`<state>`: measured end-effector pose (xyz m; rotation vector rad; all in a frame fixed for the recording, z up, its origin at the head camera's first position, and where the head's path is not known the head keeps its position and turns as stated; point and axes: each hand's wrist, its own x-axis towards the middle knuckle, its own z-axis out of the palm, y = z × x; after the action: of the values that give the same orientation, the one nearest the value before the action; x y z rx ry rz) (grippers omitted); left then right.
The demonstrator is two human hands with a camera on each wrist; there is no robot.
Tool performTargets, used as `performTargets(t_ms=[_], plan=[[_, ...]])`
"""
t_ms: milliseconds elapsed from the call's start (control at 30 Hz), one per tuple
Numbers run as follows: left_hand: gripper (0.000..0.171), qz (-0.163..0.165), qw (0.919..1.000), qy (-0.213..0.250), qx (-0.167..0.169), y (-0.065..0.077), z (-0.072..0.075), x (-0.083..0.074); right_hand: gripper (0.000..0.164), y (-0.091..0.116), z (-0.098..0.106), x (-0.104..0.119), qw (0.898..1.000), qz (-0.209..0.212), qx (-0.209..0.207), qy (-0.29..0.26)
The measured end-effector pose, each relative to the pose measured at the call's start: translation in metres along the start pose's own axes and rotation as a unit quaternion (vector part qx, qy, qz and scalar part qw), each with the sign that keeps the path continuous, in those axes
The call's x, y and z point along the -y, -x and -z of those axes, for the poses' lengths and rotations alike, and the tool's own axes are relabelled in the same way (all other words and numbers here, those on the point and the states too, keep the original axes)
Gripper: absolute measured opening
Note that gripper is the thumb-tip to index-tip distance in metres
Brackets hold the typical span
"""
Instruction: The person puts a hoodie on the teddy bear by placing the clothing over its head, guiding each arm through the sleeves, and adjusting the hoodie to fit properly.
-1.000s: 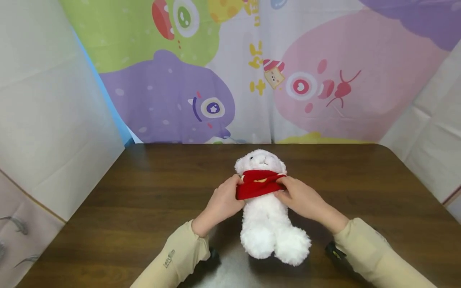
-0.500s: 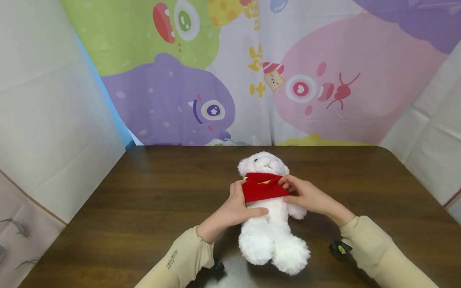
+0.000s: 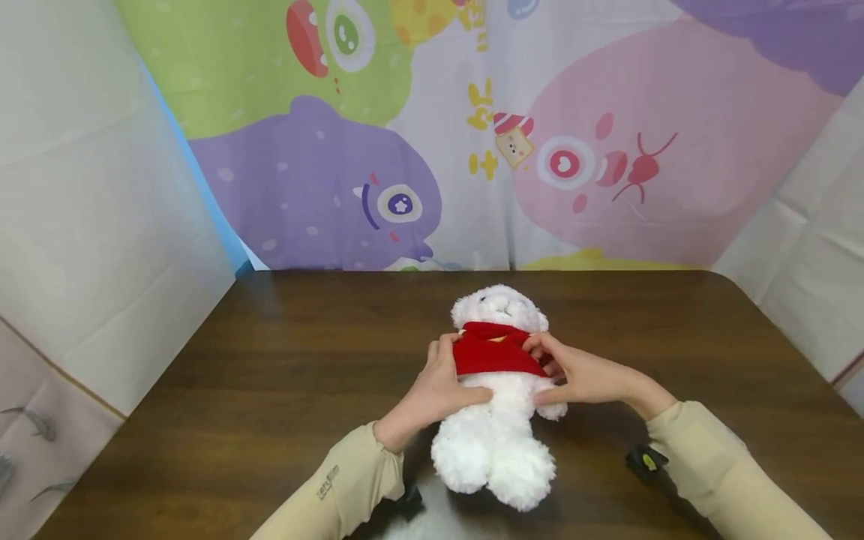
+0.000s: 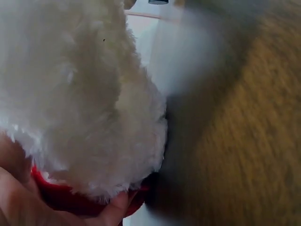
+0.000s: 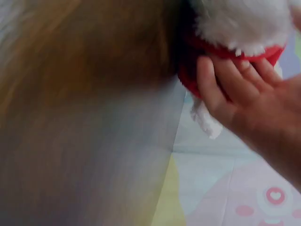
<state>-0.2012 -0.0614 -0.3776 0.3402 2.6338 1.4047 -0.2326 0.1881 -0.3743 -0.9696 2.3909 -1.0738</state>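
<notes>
A fluffy white teddy bear (image 3: 509, 405) lies on its back on the dark wooden table, its head toward the far edge. Round its chest is a short red shirt (image 3: 496, 356), rolled up above the belly. My left hand (image 3: 442, 386) holds the bear's left-hand side in the head view, fingertips on the shirt and thumb across the belly. Opposite it, my right hand (image 3: 574, 371) grips the other side, with bent fingers at the shirt and thumb on the bear's arm. The right wrist view shows those fingers (image 5: 235, 82) along the shirt's lower edge.
The table (image 3: 290, 360) reaches back to a curtain (image 3: 472, 225) printed with cartoon monsters. Pale cloth panels (image 3: 121, 187) hang along both sides. Black wrist cameras (image 3: 646, 461) sit under the tan sleeves.
The bear's legs have swung left and its head slightly right. My left thumb has moved from the shirt's hem onto the belly; my right thumb has slid down to the bear's arm.
</notes>
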Motion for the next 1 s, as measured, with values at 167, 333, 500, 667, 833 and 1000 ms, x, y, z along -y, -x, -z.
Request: performTargets(t_ms=[167,333,500,667,833,1000], plan=[[0.081,0.002,0.9999,0.009,-0.011,0.000,0.001,0.001,0.080,0.008,0.001,-0.001,0.997,-0.023,0.043,-0.065],[0.080,0.012,0.9994,0.023,-0.023,0.000,0.001,0.003,0.072,0.008,-0.005,0.003,0.998,-0.020,0.003,-0.066],[0.075,0.013,0.9973,0.041,-0.059,0.000,-0.001,0.003,0.060,0.003,-0.012,0.008,0.996,-0.022,-0.062,-0.063],[0.072,0.016,0.9930,0.057,-0.102,-0.001,-0.003,0.002,0.045,-0.003,-0.018,0.018,0.985,-0.048,-0.164,0.012],[0.069,0.018,0.9881,0.050,-0.145,-0.002,-0.005,0.000,0.030,-0.011,-0.029,0.030,0.961,-0.081,-0.248,0.092],[0.070,0.025,0.9869,0.042,-0.154,-0.003,-0.007,-0.001,0.024,-0.016,-0.036,0.040,0.944,-0.134,-0.280,0.115]])
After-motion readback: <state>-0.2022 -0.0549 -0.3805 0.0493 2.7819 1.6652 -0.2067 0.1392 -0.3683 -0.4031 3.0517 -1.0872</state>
